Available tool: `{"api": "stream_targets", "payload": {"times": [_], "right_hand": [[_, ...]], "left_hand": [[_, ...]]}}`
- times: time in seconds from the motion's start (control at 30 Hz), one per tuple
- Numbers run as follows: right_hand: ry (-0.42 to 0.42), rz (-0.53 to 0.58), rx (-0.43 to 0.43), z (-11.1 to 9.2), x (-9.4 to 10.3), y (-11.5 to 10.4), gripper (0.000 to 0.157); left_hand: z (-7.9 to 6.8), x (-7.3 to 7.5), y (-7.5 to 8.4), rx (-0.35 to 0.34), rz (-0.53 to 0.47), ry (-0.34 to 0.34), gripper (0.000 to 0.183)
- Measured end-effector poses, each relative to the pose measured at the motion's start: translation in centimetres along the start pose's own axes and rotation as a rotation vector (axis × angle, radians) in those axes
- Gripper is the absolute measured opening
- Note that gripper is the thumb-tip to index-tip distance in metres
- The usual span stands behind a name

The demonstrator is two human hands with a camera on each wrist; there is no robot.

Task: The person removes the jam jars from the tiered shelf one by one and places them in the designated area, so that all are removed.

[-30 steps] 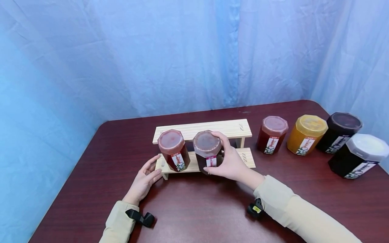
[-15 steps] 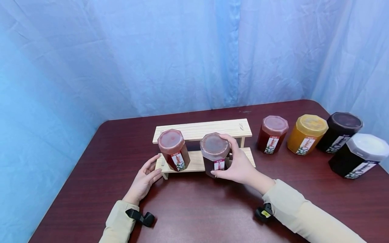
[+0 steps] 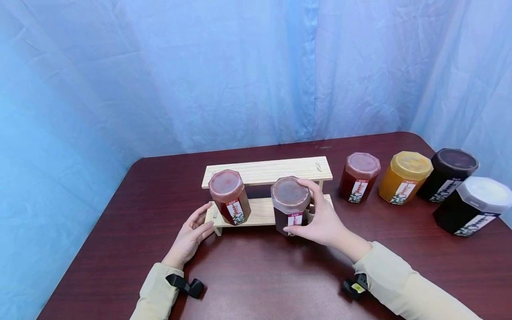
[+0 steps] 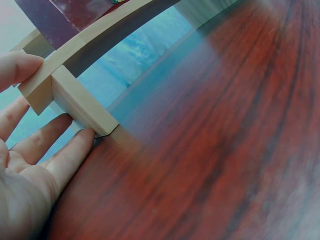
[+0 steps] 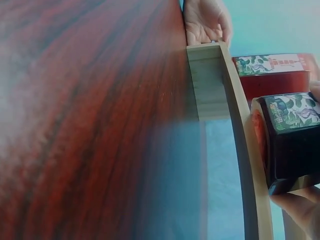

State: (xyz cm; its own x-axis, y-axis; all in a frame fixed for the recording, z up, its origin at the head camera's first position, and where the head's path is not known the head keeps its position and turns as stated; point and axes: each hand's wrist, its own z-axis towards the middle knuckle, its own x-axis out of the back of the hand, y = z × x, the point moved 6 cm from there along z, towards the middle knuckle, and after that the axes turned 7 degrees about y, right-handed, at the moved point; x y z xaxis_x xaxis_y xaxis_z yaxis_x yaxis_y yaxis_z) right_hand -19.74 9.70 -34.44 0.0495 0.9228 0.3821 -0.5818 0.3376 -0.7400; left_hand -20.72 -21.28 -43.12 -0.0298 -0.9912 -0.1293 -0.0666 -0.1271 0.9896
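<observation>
My right hand grips a dark-filled jar with an octagonal translucent lid and a pink-and-white label, thumb in front. The jar is over the lower step of a small two-tier wooden shelf. In the right wrist view the dark jar has its base close to the board; whether its full weight rests there I cannot tell. A red jar stands on the lower step, further left. My left hand touches the shelf's left end, with extended fingers against the leg and thumb on the board's corner.
Right of the shelf, a red jar, a yellow jar and a dark jar stand on the dark red table. A white-lidded dark jar is nearer. A blue curtain hangs behind.
My right hand has moved the dark jar rightward along the lower step, away from the red jar. My left hand has stayed at the shelf's left end.
</observation>
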Motion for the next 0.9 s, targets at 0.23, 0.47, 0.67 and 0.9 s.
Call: {"api": "stream_targets", "payload": {"times": [0.23, 0.47, 0.67, 0.9], "right_hand": [[0.022, -0.048, -0.008, -0.4, 0.7, -0.1, 0.102], [0.019, -0.013, -0.003, -0.8, 1.3, 0.0, 0.101], [0.029, -0.046, -0.031, -1.2, 2.0, 0.2, 0.102], [0.052, -0.069, -0.022, -1.6, 3.2, 0.2, 0.102]], "left_hand": [[0.2, 0.1, -0.1, 0.001, 0.007, -0.001, 0.061], [0.1, 0.1, -0.2, -0.001, -0.002, 0.002, 0.06], [0.2, 0.1, -0.1, -0.001, -0.003, 0.01, 0.059], [0.1, 0.1, -0.2, 0.005, -0.004, 0.012, 0.06]]}}
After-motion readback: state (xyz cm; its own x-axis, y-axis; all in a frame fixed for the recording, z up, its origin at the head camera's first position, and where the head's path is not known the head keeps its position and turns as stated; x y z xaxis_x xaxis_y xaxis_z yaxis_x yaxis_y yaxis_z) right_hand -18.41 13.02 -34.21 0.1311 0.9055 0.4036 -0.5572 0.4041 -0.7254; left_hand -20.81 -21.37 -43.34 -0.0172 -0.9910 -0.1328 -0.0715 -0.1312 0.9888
